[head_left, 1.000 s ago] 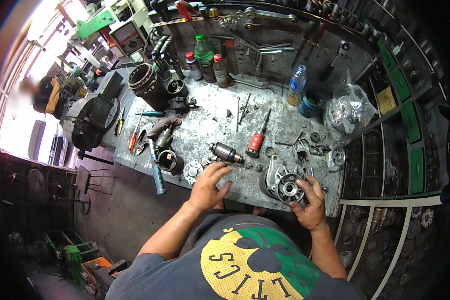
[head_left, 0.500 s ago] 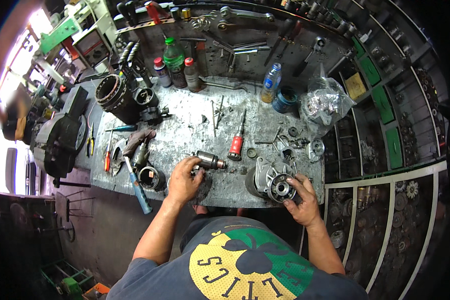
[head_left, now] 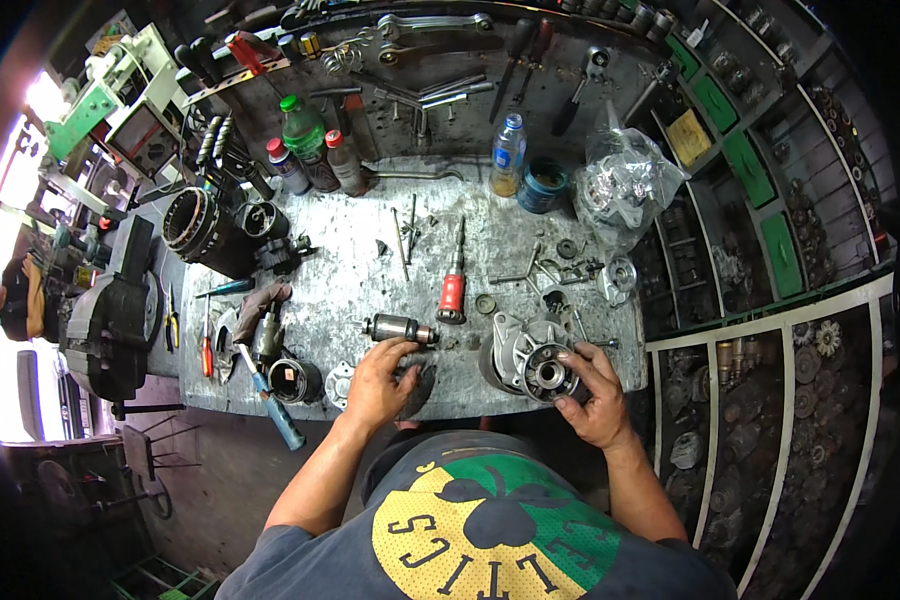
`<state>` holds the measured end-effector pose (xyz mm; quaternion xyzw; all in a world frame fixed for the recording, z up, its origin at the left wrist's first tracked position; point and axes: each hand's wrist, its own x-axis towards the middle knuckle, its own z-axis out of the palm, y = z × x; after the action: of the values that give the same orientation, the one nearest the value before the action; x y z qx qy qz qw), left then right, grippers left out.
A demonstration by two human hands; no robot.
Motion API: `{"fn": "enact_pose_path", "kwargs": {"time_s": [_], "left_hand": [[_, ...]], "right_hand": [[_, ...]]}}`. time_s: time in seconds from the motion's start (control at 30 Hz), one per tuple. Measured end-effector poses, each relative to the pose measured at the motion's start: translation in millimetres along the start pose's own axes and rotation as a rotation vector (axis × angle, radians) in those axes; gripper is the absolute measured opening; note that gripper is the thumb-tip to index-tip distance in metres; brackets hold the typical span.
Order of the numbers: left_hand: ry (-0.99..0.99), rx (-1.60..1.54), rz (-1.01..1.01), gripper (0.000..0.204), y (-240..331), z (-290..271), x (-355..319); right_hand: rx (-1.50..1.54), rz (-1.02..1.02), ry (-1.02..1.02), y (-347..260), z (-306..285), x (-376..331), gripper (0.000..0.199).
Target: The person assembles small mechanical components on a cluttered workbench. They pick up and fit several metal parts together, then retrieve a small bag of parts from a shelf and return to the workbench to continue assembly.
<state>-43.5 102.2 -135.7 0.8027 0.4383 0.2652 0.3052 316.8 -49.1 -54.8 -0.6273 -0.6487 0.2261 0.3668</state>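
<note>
On the near middle of the bench, my left hand point(head_left: 378, 384) hovers with fingers bent and thumb apart. Its fingertips are right beside a small motor armature point(head_left: 398, 328), a steel cylinder on a shaft lying on its side; whether they touch is unclear. My right hand point(head_left: 598, 396) grips the edge of a round metal end cover point(head_left: 548, 374) with a ring-shaped centre, thumb below and fingers above. The cover sits at the near side of a cast silver housing point(head_left: 510, 345). A small silver flange point(head_left: 341, 383) lies left of my left hand.
A red-handled tool point(head_left: 452, 296) lies mid-bench. At left are a blue-handled hammer point(head_left: 278, 408), a black ring point(head_left: 295, 381) and a large black cylinder point(head_left: 208, 232). Bottles point(head_left: 304, 132) and a blue jar point(head_left: 543, 186) stand behind; a plastic bag of parts point(head_left: 625, 190) sits back right.
The view has shifted a little. My left hand has drawn toward me off the armature, which now shows more fully on the bench. My right hand keeps its hold on the end cover.
</note>
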Motion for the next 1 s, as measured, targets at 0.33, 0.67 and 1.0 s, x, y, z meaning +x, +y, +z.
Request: {"fn": "enact_pose_path", "kwargs": {"time_s": [0.33,0.67,1.0], "left_hand": [[0.301,0.171,-0.313,0.032,-55,2,129],[0.221,0.497,-0.435,0.025,-105,20,196],[0.385,0.250,-0.436,0.028,-126,22,189]], "right_hand": [[0.182,-0.221,0.008,27,-31,30,0.068],[-0.028,-0.138,0.439,80,-114,72,0.058],[-0.059,0.044,0.375,119,-84,15,0.064]]}}
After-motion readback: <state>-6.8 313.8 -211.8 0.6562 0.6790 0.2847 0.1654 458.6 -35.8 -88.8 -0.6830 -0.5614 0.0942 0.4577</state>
